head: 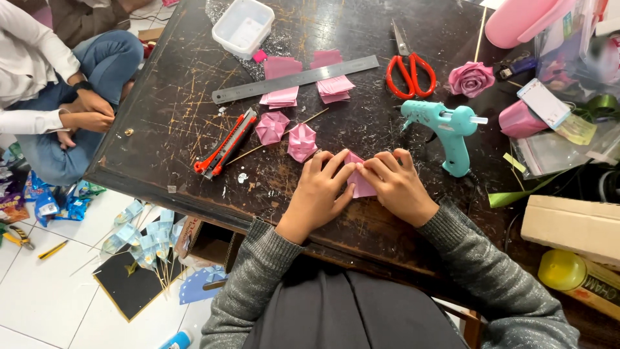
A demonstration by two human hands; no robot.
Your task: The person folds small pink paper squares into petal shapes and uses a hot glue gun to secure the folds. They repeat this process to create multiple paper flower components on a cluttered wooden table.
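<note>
My left hand (pixel 321 192) and my right hand (pixel 396 185) press together on a small pink folded paper piece (pixel 359 183) lying flat on the dark scratched table (pixel 174 123). Fingertips of both hands pinch its top folds. Just beyond my left hand lie two folded pink paper buds (pixel 301 141) on thin wooden sticks. A teal glue gun (pixel 448 128) stands right of my right hand.
Further back lie a steel ruler (pixel 295 79), stacks of pink paper squares (pixel 333 84), red scissors (pixel 409 70), a finished pink paper rose (pixel 471 78), a red utility knife (pixel 225 142) and a clear plastic box (pixel 243 27). Another person sits at the left (pixel 58 97). A cardboard box (pixel 571 226) is at right.
</note>
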